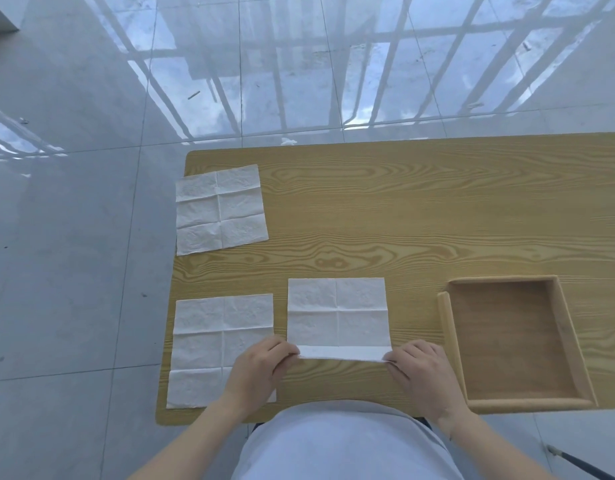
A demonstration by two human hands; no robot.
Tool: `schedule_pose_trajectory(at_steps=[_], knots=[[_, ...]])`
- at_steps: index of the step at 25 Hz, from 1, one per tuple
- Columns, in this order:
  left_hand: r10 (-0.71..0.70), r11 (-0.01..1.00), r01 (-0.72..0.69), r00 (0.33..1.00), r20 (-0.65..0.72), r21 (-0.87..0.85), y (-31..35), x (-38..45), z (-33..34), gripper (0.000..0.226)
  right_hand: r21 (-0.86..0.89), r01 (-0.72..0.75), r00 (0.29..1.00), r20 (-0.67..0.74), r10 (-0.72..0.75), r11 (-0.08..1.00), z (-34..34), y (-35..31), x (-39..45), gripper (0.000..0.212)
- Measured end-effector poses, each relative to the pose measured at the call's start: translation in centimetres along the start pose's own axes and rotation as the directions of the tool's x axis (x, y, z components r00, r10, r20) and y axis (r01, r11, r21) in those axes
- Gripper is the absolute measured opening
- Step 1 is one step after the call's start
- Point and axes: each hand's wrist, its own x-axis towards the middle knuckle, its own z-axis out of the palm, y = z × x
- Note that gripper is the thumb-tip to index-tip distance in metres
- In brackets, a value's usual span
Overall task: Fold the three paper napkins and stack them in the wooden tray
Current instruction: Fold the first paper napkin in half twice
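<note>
My left hand [261, 367] pinches the near left corner of the middle napkin [337, 315], fingers closed narrow on the paper. My right hand [422, 370] does the same at the near right corner, thumb and fingers pressed together on the edge. Between them the near edge is lifted and turned over toward the far side, forming a thin smooth white band across the napkin's width.

The rest of this napkin lies flat on the table [403, 216], creased into rectangles. Just beside it on my left lies a second napkin [216, 337], unfolded, its near right corner under my left wrist and its near edge close to the table's edge. A third napkin [220, 209] lies at the far left, slightly turned, its left side overhanging the table's edge.

On my right sits the wooden tray [560, 401], apart from the napkin, with low rounded walls and a bare floor. The far half of the table is open wood-grain surface. The paper looks soft and faintly crinkled.
</note>
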Motion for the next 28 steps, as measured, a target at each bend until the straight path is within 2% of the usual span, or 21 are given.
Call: schedule_pose_trajectory(at_steps=[4,11,15,19,28], knots=[[-0.052,0.998,0.052,0.999,0.004,-0.019,-0.2,0.7,-0.8,0.005,0.048,-0.063,0.998,0.034,0.061,0.997,-0.6,-0.4,0.9,0.014],[-0.201,0.973,0.201,0.98,0.01,-0.113,-0.5,4.6,-1.6,0.008,0.061,-0.166,0.986,0.019,0.165,0.984,-1.2,-0.5,4.8,0.005],[-0.237,0.967,0.243,0.968,0.086,-0.071,-0.8,6.5,-1.2,0.009,0.056,-0.26,0.962,0.098,0.254,0.964,-0.6,0.1,6.2,0.007],[-0.321,0.943,0.328,0.941,0.103,-0.054,-1.3,7.3,-0.8,0.009,0.022,-0.327,0.937,0.139,0.321,0.945,-0.1,0.6,6.9,0.012],[-0.388,0.92,0.384,0.921,0.039,0.082,-2.0,6.8,-1.0,0.004,-0.083,-0.382,0.921,0.043,0.387,0.92,0.6,0.3,7.2,0.012]])
